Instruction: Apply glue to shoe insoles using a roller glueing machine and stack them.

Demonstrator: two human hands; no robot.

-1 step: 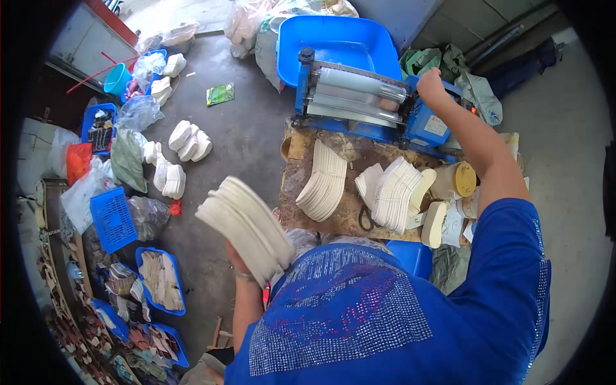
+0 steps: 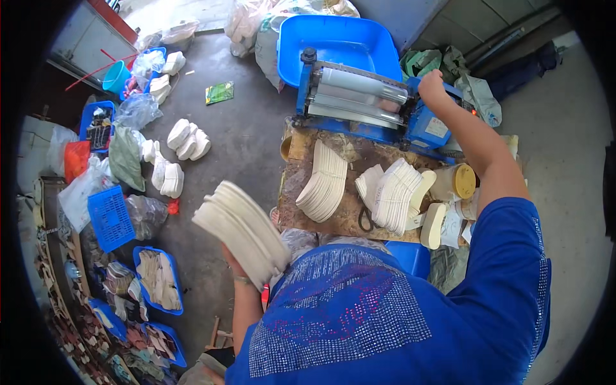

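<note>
Beside left hand (image 2: 239, 264), bare floor (image 2: 244, 141)

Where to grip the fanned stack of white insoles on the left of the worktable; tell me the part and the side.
Grip the fanned stack of insoles across its middle, clamping both flat outer faces so the fan stays together. Come from above and the near edge of the worktable: the insoles stand on edge, leaning, long edges up. The roller machine blocks the far side, and a second stack crowds the right.
</note>
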